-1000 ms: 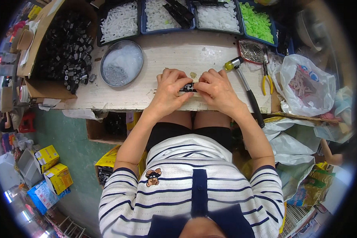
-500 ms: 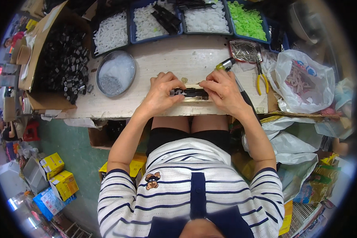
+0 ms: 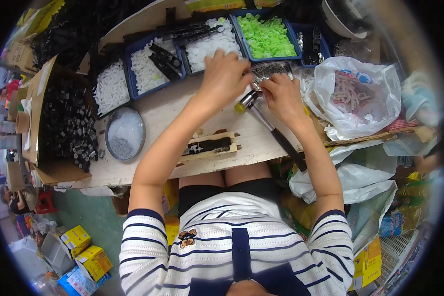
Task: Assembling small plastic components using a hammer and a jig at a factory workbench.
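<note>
In the head view, both hands reach across the pale workbench [image 3: 158, 111] toward its far side. The left hand [image 3: 225, 76] is over the near right corner of the tray of white plastic discs [image 3: 198, 56], its fingers loosely curled. It is slightly blurred, and I cannot tell whether the fingertips hold anything. The right hand [image 3: 283, 97] is at the near edge of a heap of small metal pins [image 3: 271, 70]. Its thumb and index finger are drawn close together in a narrow pinch, but whether a pin sits between them is too small to tell.

The black slotted part [image 3: 214, 145] lies near the front edge of the bench, seated in a cream wooden fixture [image 3: 216, 153]. Neither hand touches it; the left forearm passes over the fixture's left end. A hammer [image 3: 273, 129] with a yellow face lies slantwise between the fixture and the right forearm, its head just short of the pins. Green plastic pieces [image 3: 266, 37] fill a blue tray beyond the hands, and a white plastic bag [image 3: 348, 126] stands to the right.

To work well at the pins, a light fingertip pinch seems better than a full grasp, since pieces this thin probably tangle and come up in clumps. The right wrist should best stay clear of the hammer, and the left forearm high enough not to nudge the fixture.
</note>
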Available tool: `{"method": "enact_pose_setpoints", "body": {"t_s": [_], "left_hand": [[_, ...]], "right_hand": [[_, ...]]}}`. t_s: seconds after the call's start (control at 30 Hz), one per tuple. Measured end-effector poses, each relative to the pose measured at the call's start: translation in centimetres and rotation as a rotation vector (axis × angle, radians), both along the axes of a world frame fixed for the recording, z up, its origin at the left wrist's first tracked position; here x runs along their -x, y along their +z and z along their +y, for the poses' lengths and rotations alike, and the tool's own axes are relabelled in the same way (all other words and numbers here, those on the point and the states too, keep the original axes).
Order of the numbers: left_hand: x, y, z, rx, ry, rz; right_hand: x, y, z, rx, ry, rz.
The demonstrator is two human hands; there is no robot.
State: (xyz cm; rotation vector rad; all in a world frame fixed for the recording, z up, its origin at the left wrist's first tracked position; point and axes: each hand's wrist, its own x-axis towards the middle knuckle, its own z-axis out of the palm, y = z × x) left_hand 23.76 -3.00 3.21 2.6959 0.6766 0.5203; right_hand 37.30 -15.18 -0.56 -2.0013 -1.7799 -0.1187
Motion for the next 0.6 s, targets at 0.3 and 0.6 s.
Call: {"method": "enact_pose_setpoints", "body": {"t_s": [0.3,0.6], "left_hand": [[-10.7,-2.3,5.0,-0.404,-0.038,0.132],[-10.9,-3.4,6.8,-0.347,-0.095,0.043]], "right_hand": [[-1.5,-1.7,3.7,0.237,-0.115,-0.283],[-1.6,-1.0,3.5,0.151,-0.041,-0.179]]}}
